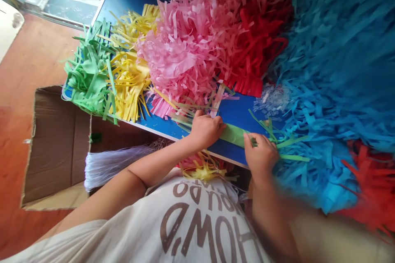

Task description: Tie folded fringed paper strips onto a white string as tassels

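A light green paper strip [233, 134] with a cut fringe lies on the blue table [237, 111] near its front edge. My left hand [205, 128] has its fingers curled down on the strip's left end. My right hand [261, 154] pinches the strip further right, where its loose green fringe [286, 141] spreads toward the blue paper heap. The two hands are about a hand's width apart. Some yellow fringe [203, 170] rests on my lap below the table edge.
Heaps of fringed paper cover the table: green [89, 78], yellow [129, 78], pink [188, 49], red [256, 45] and a large blue one [333, 70]. More red paper [373, 189] lies at the lower right. An open cardboard box [55, 144] and a white strand bundle [114, 162] sit at the left.
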A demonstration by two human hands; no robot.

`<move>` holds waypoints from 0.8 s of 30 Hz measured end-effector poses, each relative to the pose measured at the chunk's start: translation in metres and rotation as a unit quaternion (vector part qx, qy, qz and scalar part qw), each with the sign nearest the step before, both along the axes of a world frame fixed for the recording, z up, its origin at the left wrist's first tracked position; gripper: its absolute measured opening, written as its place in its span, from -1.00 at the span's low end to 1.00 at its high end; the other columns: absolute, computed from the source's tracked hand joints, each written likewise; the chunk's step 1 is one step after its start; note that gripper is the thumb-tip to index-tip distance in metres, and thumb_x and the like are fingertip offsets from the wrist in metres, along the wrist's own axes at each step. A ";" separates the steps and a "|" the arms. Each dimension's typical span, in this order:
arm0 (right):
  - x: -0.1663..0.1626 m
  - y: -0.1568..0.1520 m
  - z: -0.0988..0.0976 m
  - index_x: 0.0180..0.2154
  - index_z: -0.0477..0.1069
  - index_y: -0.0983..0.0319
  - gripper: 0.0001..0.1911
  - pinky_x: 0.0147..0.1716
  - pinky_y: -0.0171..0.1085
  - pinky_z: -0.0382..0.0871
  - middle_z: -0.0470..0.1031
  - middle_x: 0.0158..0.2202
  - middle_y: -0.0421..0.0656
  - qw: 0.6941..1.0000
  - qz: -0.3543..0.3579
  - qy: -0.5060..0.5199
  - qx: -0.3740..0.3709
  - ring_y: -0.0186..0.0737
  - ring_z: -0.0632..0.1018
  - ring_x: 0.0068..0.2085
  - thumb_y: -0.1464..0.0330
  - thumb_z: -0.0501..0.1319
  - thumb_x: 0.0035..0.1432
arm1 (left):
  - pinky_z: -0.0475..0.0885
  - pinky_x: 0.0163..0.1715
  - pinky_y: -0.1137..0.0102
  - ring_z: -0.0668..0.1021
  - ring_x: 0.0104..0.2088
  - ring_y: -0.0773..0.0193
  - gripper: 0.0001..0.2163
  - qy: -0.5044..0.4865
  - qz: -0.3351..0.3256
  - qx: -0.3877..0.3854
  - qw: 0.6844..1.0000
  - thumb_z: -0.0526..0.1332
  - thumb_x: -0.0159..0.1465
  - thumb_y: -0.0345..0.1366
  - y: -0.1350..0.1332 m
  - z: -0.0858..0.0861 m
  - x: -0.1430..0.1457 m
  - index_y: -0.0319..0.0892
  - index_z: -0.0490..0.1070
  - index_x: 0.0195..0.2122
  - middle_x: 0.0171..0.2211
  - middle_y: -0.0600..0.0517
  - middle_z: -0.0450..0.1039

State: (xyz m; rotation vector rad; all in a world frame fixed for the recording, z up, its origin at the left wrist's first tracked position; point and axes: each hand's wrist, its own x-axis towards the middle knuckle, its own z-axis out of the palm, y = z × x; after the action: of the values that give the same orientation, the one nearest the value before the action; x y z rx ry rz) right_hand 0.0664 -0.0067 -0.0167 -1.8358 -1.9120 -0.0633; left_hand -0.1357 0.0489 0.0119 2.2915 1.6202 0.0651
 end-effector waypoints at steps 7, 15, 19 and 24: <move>-0.002 -0.001 -0.002 -0.37 0.52 0.18 -0.76 -0.36 -0.22 0.19 0.61 -0.39 -0.11 1.000 -0.012 0.005 -0.015 -0.16 0.52 -0.42 0.21 0.21 0.29 | 0.21 -0.17 0.15 0.57 -0.40 0.08 -0.71 0.013 0.004 0.001 1.000 0.09 0.37 -0.13 0.002 -0.001 0.003 -0.21 0.52 -0.24 -0.53 -0.07 0.52; 0.011 -0.002 0.006 -0.25 0.44 0.21 -0.80 -0.26 -0.12 0.09 0.58 -0.31 -0.03 0.996 -0.059 -0.056 0.021 -0.05 0.51 -0.31 0.20 0.24 0.24 | 0.19 -0.02 0.17 0.48 -0.06 0.12 -0.79 -0.049 -0.189 0.197 0.961 0.04 0.43 -0.29 0.007 -0.008 -0.005 -0.08 0.48 -0.14 -0.06 -0.04 0.53; 0.015 -0.012 0.028 -0.22 0.48 0.18 -0.91 -0.14 -0.08 0.09 0.60 -0.20 -0.08 0.994 0.041 -0.091 0.050 -0.09 0.53 -0.22 0.33 0.24 0.24 | 0.22 -0.05 0.15 0.48 -0.20 0.14 -0.72 -0.023 -0.387 0.163 0.907 -0.01 0.43 -0.34 0.017 0.001 -0.012 -0.14 0.49 -0.28 -0.27 -0.03 0.53; 0.008 -0.019 0.029 -0.23 0.48 0.19 -0.90 0.05 -0.10 0.10 0.64 -0.16 -0.16 0.977 0.205 -0.054 -0.001 -0.18 0.59 -0.12 0.45 0.20 0.24 | 0.04 0.19 -0.11 0.48 -0.22 0.08 -0.78 -0.009 -0.380 0.143 0.914 0.11 0.32 -0.25 0.011 0.014 -0.013 -0.19 0.53 -0.25 -0.26 -0.08 0.51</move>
State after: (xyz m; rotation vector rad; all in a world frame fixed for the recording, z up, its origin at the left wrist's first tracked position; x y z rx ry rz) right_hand 0.0745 -0.0257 0.0120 -1.4297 -2.3284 -0.0232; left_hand -0.1490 0.0600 0.0264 2.9687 0.6368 0.1414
